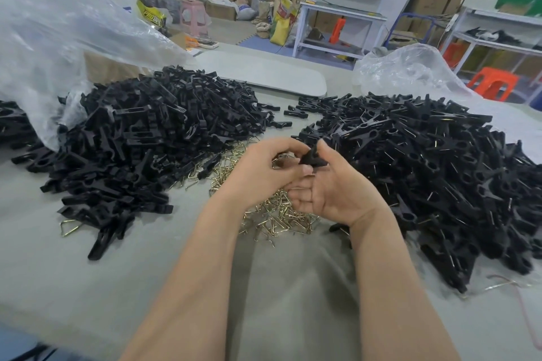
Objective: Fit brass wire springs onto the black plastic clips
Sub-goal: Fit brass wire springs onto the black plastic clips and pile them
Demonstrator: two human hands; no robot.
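Note:
Both hands meet over the middle of the table. My left hand (264, 168) and my right hand (337, 184) together pinch one black plastic clip (311, 158) between their fingertips. A brass wire spring (280, 160) shows at the left fingertips, partly hidden. Loose brass springs (278, 214) lie in a heap on the grey table right under the hands. To the left a big pile of bare black clip halves (140, 138) is heaped up. On the right lies a pile of black clips with wire springs (434, 167) on them.
A crumpled clear plastic bag (58, 38) rises behind the left pile, another clear bag (410, 67) behind the right pile. One stray spring (69, 227) lies at the left pile's front. Grey table surface (293, 287) stretches toward me. Shelves, boxes and stools stand beyond.

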